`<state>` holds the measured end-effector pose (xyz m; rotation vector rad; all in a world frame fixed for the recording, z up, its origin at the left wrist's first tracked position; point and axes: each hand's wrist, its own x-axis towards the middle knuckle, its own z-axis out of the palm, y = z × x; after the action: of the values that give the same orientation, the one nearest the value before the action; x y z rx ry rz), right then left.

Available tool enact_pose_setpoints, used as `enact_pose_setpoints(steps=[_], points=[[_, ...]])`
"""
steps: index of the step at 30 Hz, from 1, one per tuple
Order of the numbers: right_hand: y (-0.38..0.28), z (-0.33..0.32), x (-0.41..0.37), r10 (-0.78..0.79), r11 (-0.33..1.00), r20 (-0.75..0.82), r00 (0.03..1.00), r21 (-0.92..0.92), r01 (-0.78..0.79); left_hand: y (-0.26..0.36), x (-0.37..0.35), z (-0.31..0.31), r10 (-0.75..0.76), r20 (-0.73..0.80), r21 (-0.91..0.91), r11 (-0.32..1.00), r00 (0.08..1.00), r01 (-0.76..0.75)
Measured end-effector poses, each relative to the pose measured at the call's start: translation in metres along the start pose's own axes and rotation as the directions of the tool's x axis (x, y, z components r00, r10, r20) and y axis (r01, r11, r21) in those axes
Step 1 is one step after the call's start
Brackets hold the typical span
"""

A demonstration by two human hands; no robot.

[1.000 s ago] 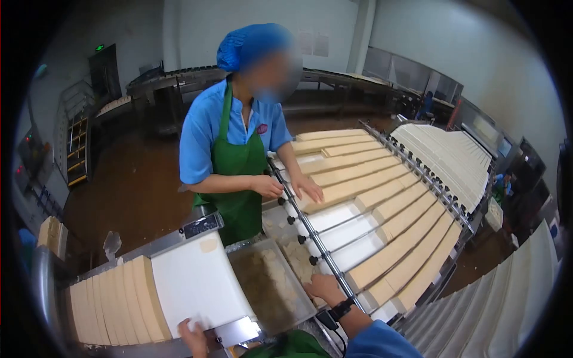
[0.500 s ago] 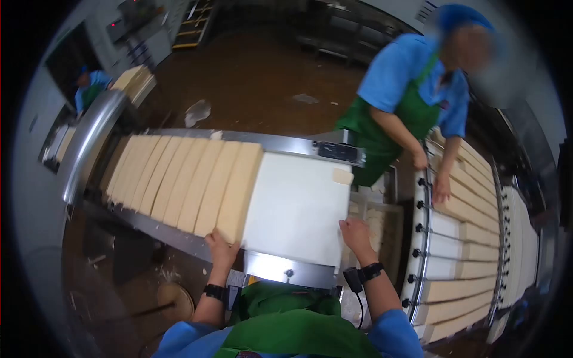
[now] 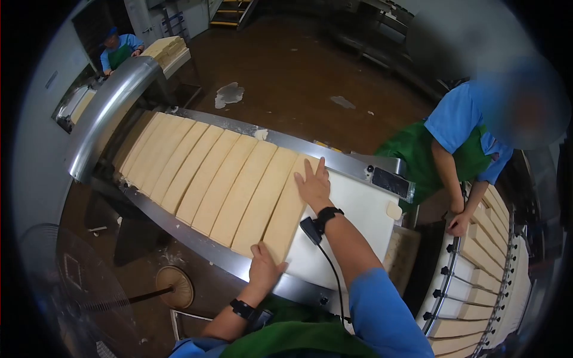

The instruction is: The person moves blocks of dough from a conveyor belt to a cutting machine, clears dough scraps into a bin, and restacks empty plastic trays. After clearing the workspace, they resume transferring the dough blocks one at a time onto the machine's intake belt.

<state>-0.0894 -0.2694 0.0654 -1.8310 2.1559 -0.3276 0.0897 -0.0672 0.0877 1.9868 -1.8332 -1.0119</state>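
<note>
A row of long, pale yellow slabs (image 3: 209,173) lies side by side across a belt between metal rails. My left hand (image 3: 264,271) is at the near end of the rightmost slab (image 3: 287,218), fingers on one side and thumb on the other. Across the far end of that slab rests my right hand (image 3: 314,186), its fingers spread. To the right of the slab, the white belt surface (image 3: 352,200) shows, with a small pale scrap (image 3: 394,210) at its end. The slab's underside is hidden.
A curved metal hood (image 3: 113,119) spans the belt's left end. On the right, a co-worker's hands (image 3: 459,218) are by another conveyor (image 3: 434,298) carrying slabs. A second person (image 3: 119,51) stands far left. A fan (image 3: 89,292) is at lower left.
The row of slabs lies further right, covering more of the white belt. My right hand has moved from beside the belt onto the rightmost slab. The view has shifted.
</note>
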Motion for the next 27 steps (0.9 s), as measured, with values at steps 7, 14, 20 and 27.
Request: enact_pose_setpoints(steps=[7,14,20,27], points=[[-0.008,0.01,0.017,0.07,0.996,-0.048,0.996,-0.043,-0.072,0.006,0.003,-0.004,-0.01,0.109,0.118,0.993,0.994,-0.003],[0.078,-0.098,-0.049,0.616,0.769,0.14,0.775,0.11,-0.63,0.004,0.01,0.024,0.462,0.075,0.234,0.853,0.884,-0.466],[0.184,-0.095,-0.123,0.732,0.675,-0.162,0.661,0.302,-0.673,0.073,-0.009,0.067,0.374,0.35,0.088,0.9,0.859,-0.428],[0.286,-0.156,-0.272,0.84,0.543,-0.447,0.308,0.707,-0.454,0.16,-0.051,0.125,0.68,0.14,-0.097,0.733,0.72,-0.674]])
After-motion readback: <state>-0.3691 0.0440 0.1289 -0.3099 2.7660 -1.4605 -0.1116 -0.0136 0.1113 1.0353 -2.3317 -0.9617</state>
